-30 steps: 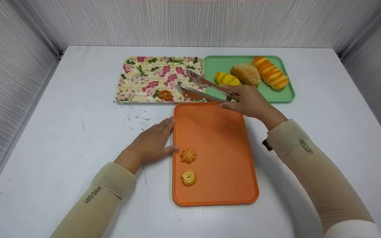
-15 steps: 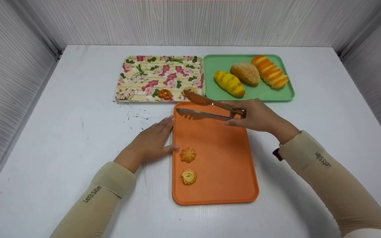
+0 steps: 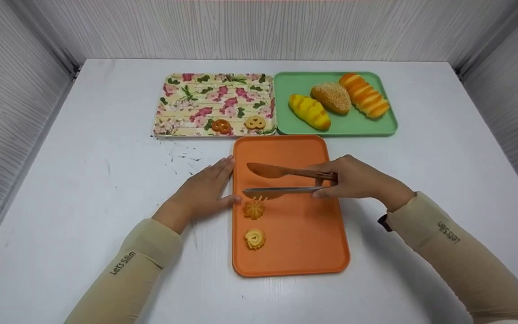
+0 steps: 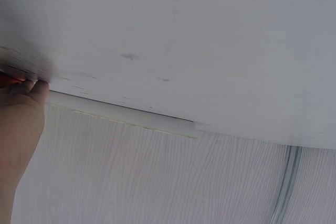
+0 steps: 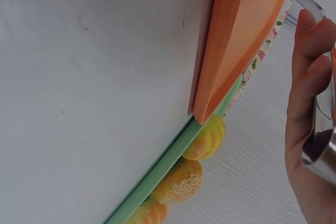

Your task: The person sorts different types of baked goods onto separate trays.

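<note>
Metal tongs (image 3: 304,173) are held in my right hand (image 3: 362,180) above the orange tray (image 3: 295,243). Their two arms stand apart, pointing left, and nothing shows between the tips. Just below the nearer tip lies a flower-shaped cookie (image 3: 254,210), with a round swirl cookie (image 3: 255,239) nearer me, both along the tray's left side. My left hand (image 3: 203,193) lies with extended fingers against the tray's left edge, its thumb tip at the rim. In the right wrist view my fingers (image 5: 310,82) curl round the tongs' metal handle (image 5: 320,150).
Behind the orange tray, a floral tray (image 3: 178,96) bears a brown pretzel (image 3: 221,126) and a pale pretzel-shaped cookie (image 3: 255,122). Beside it, a green tray (image 3: 362,128) holds a yellow bread (image 3: 310,111), a sesame bun (image 3: 332,97) and an orange striped loaf (image 3: 364,95).
My right hand has brought the tongs from over the floral tray toward me, down above the orange tray's middle. The pale pretzel-shaped cookie is now uncovered. The left hand has stayed in place.
</note>
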`<action>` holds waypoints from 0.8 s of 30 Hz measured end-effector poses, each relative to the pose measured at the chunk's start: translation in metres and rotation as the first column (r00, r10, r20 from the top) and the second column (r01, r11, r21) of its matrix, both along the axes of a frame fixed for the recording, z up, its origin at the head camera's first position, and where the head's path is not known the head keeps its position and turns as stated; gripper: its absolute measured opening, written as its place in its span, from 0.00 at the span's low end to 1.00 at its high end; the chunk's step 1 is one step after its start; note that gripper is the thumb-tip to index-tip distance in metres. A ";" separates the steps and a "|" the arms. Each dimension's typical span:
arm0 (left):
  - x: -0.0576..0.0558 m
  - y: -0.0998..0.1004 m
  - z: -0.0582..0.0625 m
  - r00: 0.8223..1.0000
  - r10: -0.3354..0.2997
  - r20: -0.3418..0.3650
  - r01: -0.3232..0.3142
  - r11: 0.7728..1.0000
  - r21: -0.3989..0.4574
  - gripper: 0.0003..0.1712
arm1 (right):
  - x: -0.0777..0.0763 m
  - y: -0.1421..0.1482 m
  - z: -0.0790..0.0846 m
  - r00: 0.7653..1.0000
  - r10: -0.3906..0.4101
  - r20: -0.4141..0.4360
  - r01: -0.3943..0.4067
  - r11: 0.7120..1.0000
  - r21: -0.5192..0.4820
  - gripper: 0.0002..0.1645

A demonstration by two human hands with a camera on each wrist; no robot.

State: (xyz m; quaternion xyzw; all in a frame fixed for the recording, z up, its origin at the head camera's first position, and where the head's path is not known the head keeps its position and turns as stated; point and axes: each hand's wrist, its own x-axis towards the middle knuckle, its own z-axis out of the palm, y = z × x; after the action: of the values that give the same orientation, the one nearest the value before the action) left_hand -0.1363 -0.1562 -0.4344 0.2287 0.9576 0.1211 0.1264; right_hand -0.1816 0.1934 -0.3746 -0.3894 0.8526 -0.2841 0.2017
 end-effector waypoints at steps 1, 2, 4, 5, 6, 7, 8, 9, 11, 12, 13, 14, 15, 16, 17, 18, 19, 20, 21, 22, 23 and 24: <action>0.000 0.000 0.000 1.000 -0.001 -0.001 0.001 1.000 0.000 0.56 | 0.001 0.000 0.000 1.000 -0.002 0.009 0.002 1.000 0.002 0.34; 0.000 0.000 0.000 1.000 -0.003 -0.003 0.003 1.000 0.000 0.56 | 0.002 0.000 0.000 1.000 -0.004 0.021 0.004 1.000 0.005 0.34; 0.000 -0.001 0.000 1.000 -0.007 -0.006 0.007 1.000 0.003 0.56 | 0.004 -0.001 0.000 0.999 -0.006 0.039 0.005 1.000 0.016 0.34; 0.000 -0.001 0.000 1.000 -0.008 -0.006 0.008 1.000 0.005 0.56 | 0.004 -0.001 -0.001 0.999 -0.005 0.048 0.004 1.000 0.021 0.35; 0.000 -0.001 0.000 1.000 -0.008 -0.005 0.008 1.000 0.006 0.55 | 0.005 -0.001 -0.001 0.999 -0.002 0.054 0.001 1.000 0.027 0.35; 0.000 -0.001 0.000 1.000 -0.009 -0.005 0.009 1.000 0.011 0.55 | 0.006 -0.001 -0.002 0.999 0.005 0.053 -0.007 1.000 0.028 0.34; 0.000 -0.001 0.000 1.000 -0.010 -0.006 0.010 1.000 0.014 0.54 | 0.006 -0.001 -0.002 0.999 0.016 0.051 -0.017 1.000 0.026 0.34; -0.001 -0.001 -0.001 1.000 -0.009 -0.005 0.010 1.000 0.016 0.54 | 0.007 -0.001 -0.003 0.999 0.026 0.047 -0.027 0.999 0.022 0.34; -0.001 -0.001 -0.001 1.000 -0.007 -0.004 0.007 1.000 0.018 0.53 | 0.008 -0.001 -0.005 0.998 0.046 0.042 -0.047 0.999 0.016 0.34; -0.001 -0.001 -0.001 1.000 -0.006 -0.002 0.006 1.000 0.018 0.53 | 0.009 -0.002 -0.005 0.998 0.056 0.036 -0.057 0.998 0.010 0.33; -0.001 -0.001 -0.001 1.000 -0.005 -0.002 0.005 1.000 0.020 0.53 | 0.010 -0.002 -0.005 0.997 0.065 0.033 -0.065 0.998 0.008 0.33; 0.000 -0.001 0.000 1.000 -0.004 -0.001 0.004 1.000 0.019 0.53 | 0.011 -0.003 -0.006 0.997 0.067 0.034 -0.068 0.998 0.008 0.34; 0.000 -0.001 0.000 1.000 -0.003 0.000 0.003 1.000 0.019 0.53 | 0.012 -0.004 -0.006 0.997 0.070 0.034 -0.071 0.997 0.009 0.34; 0.000 -0.001 0.000 1.000 -0.004 -0.001 0.004 1.000 0.017 0.53 | 0.012 -0.004 -0.007 0.997 0.073 0.033 -0.073 0.997 0.011 0.33; 0.000 -0.001 0.000 1.000 -0.004 -0.002 0.004 1.000 0.018 0.53 | 0.013 -0.005 -0.007 0.997 0.074 0.032 -0.074 0.997 0.013 0.33; -0.001 0.000 0.000 1.000 -0.004 -0.001 0.004 1.000 0.016 0.53 | 0.014 -0.006 -0.008 0.997 0.076 0.028 -0.076 0.997 0.015 0.33; -0.001 0.000 0.000 1.000 -0.006 -0.003 0.006 1.000 0.016 0.54 | 0.014 -0.006 -0.008 0.997 0.079 0.022 -0.080 0.997 0.017 0.33; -0.001 0.000 -0.001 1.000 -0.006 -0.005 0.006 1.000 0.014 0.54 | 0.015 -0.007 -0.009 0.996 0.082 0.016 -0.083 0.996 0.017 0.32; -0.001 0.000 -0.001 1.000 -0.007 -0.007 0.007 1.000 0.013 0.54 | 0.015 -0.007 -0.010 0.996 0.087 0.007 -0.087 0.996 0.014 0.32; -0.001 0.000 -0.001 1.000 -0.005 -0.007 0.005 1.000 0.008 0.55 | 0.016 -0.007 -0.010 0.996 0.091 -0.002 -0.091 0.996 0.014 0.31; -0.001 0.000 -0.002 1.000 -0.003 -0.007 0.003 1.000 0.007 0.55 | 0.016 -0.008 -0.011 0.995 0.095 -0.012 -0.094 0.995 0.015 0.31; -0.001 0.000 -0.002 1.000 -0.003 -0.008 0.003 1.000 0.005 0.55 | 0.017 -0.008 -0.011 0.995 0.098 -0.021 -0.097 0.995 0.014 0.31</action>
State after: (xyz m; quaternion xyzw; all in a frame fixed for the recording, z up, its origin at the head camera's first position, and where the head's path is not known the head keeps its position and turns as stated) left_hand -0.1374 -0.1560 -0.4364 0.2310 0.9574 0.1225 0.1222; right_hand -0.1650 0.1852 -0.3855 -0.4322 0.8366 -0.2642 0.2088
